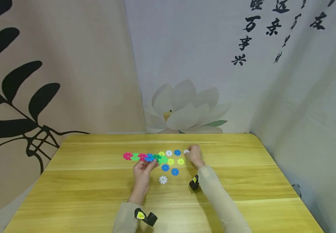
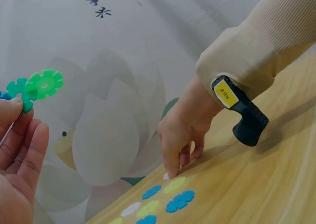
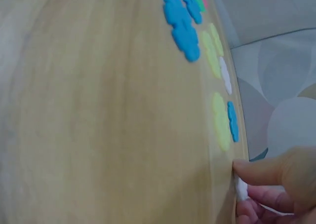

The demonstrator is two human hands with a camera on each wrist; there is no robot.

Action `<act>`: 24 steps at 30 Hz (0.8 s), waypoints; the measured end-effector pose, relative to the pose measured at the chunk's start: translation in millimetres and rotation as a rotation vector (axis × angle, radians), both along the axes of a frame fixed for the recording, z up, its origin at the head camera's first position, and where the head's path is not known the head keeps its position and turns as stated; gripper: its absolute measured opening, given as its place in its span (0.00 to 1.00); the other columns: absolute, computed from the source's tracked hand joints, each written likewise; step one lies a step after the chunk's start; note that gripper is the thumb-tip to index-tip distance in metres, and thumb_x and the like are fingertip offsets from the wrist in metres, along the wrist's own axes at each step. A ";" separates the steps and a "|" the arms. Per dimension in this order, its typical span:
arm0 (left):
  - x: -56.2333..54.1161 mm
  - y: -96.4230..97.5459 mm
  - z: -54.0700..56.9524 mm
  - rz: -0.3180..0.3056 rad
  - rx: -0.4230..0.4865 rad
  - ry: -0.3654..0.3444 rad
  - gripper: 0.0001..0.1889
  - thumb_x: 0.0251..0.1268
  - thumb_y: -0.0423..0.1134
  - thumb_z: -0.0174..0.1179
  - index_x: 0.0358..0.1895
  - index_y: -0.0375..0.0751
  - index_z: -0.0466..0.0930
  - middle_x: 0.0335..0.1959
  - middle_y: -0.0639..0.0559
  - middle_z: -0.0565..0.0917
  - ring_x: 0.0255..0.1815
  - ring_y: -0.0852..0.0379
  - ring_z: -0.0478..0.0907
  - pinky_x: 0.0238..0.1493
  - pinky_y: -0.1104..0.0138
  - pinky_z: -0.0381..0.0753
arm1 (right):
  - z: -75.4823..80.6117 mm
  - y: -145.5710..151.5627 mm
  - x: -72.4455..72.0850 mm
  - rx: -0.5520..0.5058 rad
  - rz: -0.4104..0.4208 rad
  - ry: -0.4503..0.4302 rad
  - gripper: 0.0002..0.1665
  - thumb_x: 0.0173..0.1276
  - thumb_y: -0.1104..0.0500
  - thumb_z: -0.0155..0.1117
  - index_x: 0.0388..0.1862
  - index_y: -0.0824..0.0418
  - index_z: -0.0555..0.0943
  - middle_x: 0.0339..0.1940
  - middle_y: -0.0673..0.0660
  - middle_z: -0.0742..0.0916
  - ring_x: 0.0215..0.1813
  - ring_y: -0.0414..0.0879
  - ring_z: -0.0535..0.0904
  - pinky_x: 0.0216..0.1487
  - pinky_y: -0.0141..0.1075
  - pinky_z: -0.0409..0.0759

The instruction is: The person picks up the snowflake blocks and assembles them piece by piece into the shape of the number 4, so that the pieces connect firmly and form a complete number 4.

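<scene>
Left hand (image 1: 142, 174) is pinching the disc chain (image 1: 149, 157), which is jutting past the fingers (image 2: 35, 152) both ways and could be losing joints through leverage, while right hand (image 1: 195, 156) is pinching a white disc (image 1: 186, 151) at worktop (image 1: 83, 194) level, blue disc (image 1: 177, 152) lying beside.

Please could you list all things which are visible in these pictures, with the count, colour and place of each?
linked flower-shaped pieces: 6, two pink, one blue, three green, in one row
loose yellow pieces: 3, yellow, on the table
loose blue pieces: 3, blue, on the table
loose white pieces: 2, white, on the table
held white piece: 1, white, towards the table's far edge
table: 1, wood-yellow, under the loose pieces
printed backdrop: number of sheets unclear, pale with dark leaves, flower and characters, behind the table
wrist devices: 2, black with yellow labels, at the cuffs
sleeves: 2, beige, on the forearms
left hand: 1, bare, pinching the linked row
right hand: 1, bare, pinching the held white piece
</scene>
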State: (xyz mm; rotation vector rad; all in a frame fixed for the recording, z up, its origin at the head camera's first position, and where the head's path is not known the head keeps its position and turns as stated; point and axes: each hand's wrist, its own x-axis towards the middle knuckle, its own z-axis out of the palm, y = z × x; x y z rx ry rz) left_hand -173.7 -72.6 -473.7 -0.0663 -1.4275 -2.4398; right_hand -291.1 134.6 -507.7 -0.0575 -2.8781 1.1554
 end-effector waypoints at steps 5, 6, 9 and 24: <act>-1.2 0.4 -0.7 0.015 0.000 0.001 0.12 0.57 0.19 0.58 0.29 0.41 0.81 0.27 0.55 0.84 0.28 0.61 0.82 0.37 0.68 0.85 | 0.9 4.0 1.7 -0.070 -0.014 0.009 0.11 0.54 0.70 0.69 0.36 0.70 0.77 0.32 0.60 0.79 0.33 0.51 0.73 0.32 0.39 0.76; -1.4 0.5 -0.9 0.016 0.000 -0.001 0.12 0.57 0.19 0.58 0.29 0.41 0.81 0.27 0.55 0.84 0.28 0.61 0.82 0.36 0.68 0.85 | 0.8 4.7 2.6 -0.086 -0.016 0.023 0.11 0.53 0.71 0.68 0.35 0.70 0.77 0.30 0.60 0.79 0.32 0.50 0.73 0.31 0.38 0.75; -2.4 0.6 -1.6 0.017 0.002 -0.004 0.12 0.57 0.19 0.58 0.29 0.42 0.81 0.27 0.55 0.84 0.28 0.61 0.82 0.37 0.68 0.85 | 0.4 5.8 5.9 -0.139 -0.026 0.071 0.08 0.53 0.72 0.66 0.33 0.69 0.78 0.26 0.58 0.78 0.29 0.48 0.72 0.28 0.34 0.72; -4.0 1.8 -2.3 0.032 0.016 -0.024 0.13 0.56 0.18 0.57 0.27 0.42 0.80 0.26 0.54 0.84 0.28 0.60 0.82 0.36 0.68 0.85 | 34.2 -10.0 55.2 -0.599 0.115 0.169 0.08 0.58 0.67 0.68 0.32 0.73 0.80 0.26 0.59 0.85 0.26 0.43 0.80 0.30 0.41 0.84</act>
